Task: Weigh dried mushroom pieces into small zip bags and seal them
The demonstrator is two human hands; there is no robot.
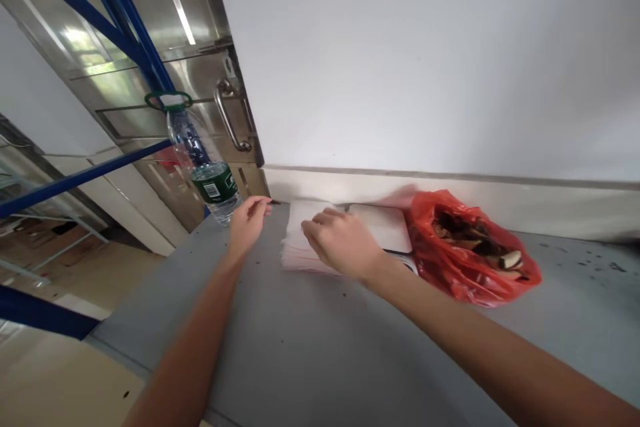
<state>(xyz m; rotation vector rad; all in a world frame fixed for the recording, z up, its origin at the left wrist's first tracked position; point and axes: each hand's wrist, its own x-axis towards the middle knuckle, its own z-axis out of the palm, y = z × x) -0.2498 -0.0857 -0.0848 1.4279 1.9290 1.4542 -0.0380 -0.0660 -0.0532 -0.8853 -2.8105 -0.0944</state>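
Observation:
A stack of thin white paper sheets (295, 258) with pinkish edges lies on the grey tabletop against the wall. Over it is my right hand (343, 240), fingers curled down; its fingertips are hidden, so whether it grips a sheet does not show. Left of the stack, my left hand (249, 219) is raised with loosely bent fingers a little apart and nothing visible in them. Just behind it stands a large clear plastic bottle (203, 153) with a green label and green carry ring, partly filled. A white dark-rimmed flat object (383, 227) lies right of the stack.
A red plastic bag (463, 250) holding brown scraps sits to the right on the grey tabletop (300, 347). Behind is a white wall (425, 60). At left are blue metal bars (125, 33) and a steel door with a handle (230, 120).

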